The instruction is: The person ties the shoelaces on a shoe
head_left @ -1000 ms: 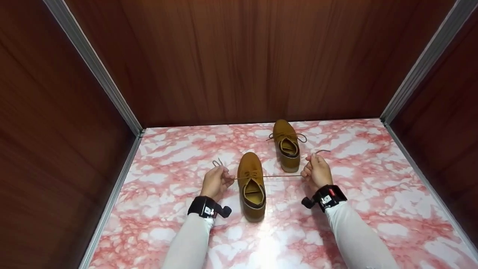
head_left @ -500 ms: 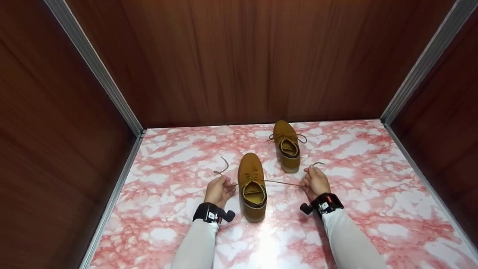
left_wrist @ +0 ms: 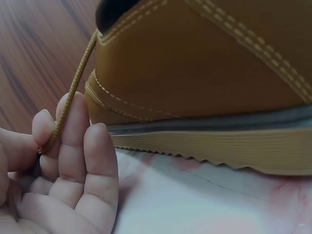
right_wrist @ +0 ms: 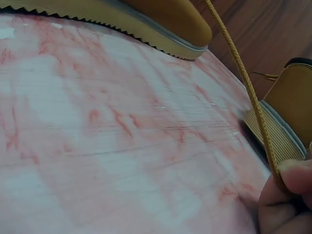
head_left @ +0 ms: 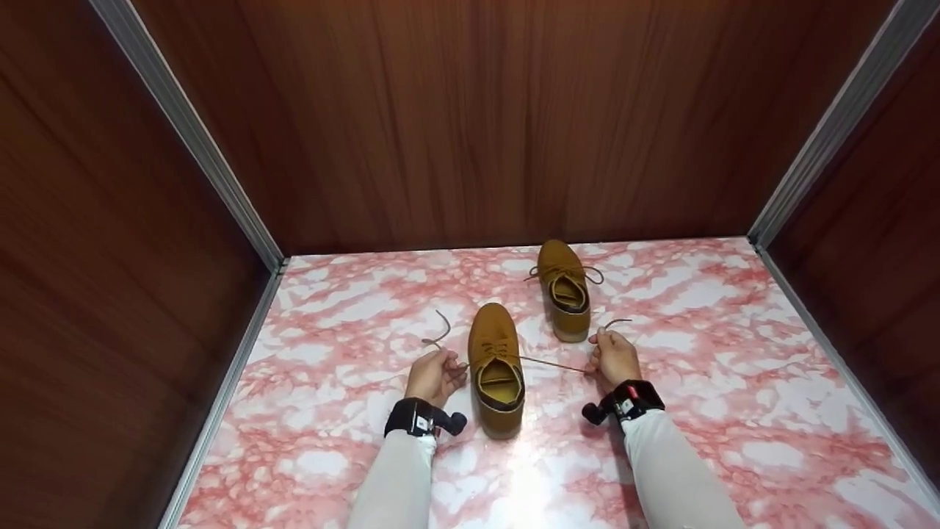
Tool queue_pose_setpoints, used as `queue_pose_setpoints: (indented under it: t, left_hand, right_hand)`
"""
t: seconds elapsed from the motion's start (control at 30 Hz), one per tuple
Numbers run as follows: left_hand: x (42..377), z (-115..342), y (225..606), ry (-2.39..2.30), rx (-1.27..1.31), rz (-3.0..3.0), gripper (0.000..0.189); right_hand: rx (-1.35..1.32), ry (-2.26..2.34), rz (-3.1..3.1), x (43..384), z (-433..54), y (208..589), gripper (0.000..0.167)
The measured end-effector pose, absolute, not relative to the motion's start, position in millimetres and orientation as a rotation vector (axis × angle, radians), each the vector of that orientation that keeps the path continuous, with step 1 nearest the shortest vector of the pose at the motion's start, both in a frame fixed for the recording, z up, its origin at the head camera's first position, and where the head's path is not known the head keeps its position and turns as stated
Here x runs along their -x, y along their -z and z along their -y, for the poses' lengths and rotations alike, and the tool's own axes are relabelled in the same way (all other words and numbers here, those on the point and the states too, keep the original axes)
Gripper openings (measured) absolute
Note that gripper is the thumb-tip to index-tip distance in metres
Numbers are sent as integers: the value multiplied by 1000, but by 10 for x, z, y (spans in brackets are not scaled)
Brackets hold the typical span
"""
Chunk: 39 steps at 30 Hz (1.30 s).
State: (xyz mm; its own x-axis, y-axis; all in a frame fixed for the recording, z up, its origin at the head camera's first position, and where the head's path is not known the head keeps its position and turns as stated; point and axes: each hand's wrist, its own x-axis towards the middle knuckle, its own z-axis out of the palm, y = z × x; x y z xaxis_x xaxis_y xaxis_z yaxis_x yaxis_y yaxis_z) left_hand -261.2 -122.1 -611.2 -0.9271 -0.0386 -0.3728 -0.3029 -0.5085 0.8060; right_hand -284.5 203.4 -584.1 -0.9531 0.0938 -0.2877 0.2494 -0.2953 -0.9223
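Lace (right_wrist: pixel 253 100) of the nearer tan shoe (head_left: pixel 496 358): left hand (head_left: pixel 435 376) pinches one side, right hand (head_left: pixel 614 360) the other

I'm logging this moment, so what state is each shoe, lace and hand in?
Near shoe: upright, sole on the surface.
Near shoe's lace: no bow, stretched out to both sides.
Far shoe: upright.
Far shoe's lace: looped, apparently tied.
Left hand: pinching the near lace.
Right hand: pinching it opposite.
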Motion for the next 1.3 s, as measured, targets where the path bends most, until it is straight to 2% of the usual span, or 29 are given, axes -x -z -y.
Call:
queue_pose_setpoints:
  t: [0.43,0.77,1.03,1.3]
  left_hand:
    - [2632,1263,6121,-2525,570,-1421,11]
    - [2641,1237,6104,-2530,610,-1415,11]
    - [2615,1162,6063,-2496,621,-1457,9]
    - [2651,1168,6025,-2490,679,-1502,8]
  right_hand:
    - [-449,2353,-1868,2969,-2014,6072,32]
    - [-464,2426,-1651,2937,-2034,6056,21]
    - [-371,2415,-1660,2889,-2114,6097,27]
    - [-369,2477,-1671,2902,-2074,6118,12]
